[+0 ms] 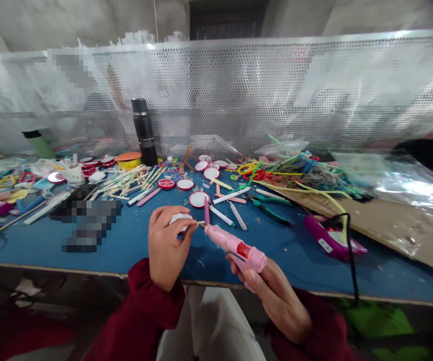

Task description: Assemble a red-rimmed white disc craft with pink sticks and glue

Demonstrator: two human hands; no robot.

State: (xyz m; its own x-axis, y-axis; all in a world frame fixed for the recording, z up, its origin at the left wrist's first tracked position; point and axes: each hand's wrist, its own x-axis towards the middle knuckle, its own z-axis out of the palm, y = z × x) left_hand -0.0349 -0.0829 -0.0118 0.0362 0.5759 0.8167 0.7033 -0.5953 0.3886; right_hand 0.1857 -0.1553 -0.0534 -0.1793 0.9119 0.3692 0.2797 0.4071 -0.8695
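My left hand [168,246] is closed around a small white round disc [181,219] with a thin stick poking out to the right. My right hand [276,296] grips a pink glue gun [235,244], its nozzle pointing left at the stick's end by the disc. A pink glue stick [206,211] stands up from the gun's back. Both hands hover over the near edge of the blue table [126,240]. Dark red sleeves cover both wrists.
Red-rimmed round discs [198,199], white sticks [231,195], wooden sticks and green pliers [271,209] litter the table. A black bottle [144,131] stands at the back. A purple device [331,238] with a black cable lies to the right, beside cardboard [389,220] and plastic bags.
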